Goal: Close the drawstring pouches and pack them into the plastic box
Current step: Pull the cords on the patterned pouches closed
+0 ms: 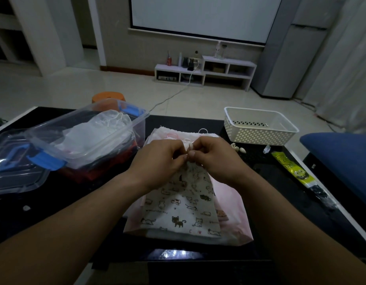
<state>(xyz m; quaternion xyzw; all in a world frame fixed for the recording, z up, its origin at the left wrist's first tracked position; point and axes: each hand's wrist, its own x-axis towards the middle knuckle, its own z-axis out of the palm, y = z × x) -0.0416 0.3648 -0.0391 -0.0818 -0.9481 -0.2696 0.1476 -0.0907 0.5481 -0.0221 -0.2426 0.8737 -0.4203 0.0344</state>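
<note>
The cat-print pouch (184,206) lies flat in the middle of the tabletop (270,177), towards its near edge, on top of a larger pink pouch (231,219). That likely gives the person a steady surface to pull against. Its long axis runs from the near edge to the far edge, and its gathered mouth points away from the person. The left hand (159,159) and right hand (215,159) meet at that mouth. Their fingers are curled in and pinch the white drawstring (189,148) between thumb and fingertips, apparently to cinch or knot it. The clear plastic box (140,130) stands open towards the table's left edge, just beside the pouches. It already holds white mesh pouches (99,130), so the drop should be short. Its lid (17,171) lies further left.
</note>
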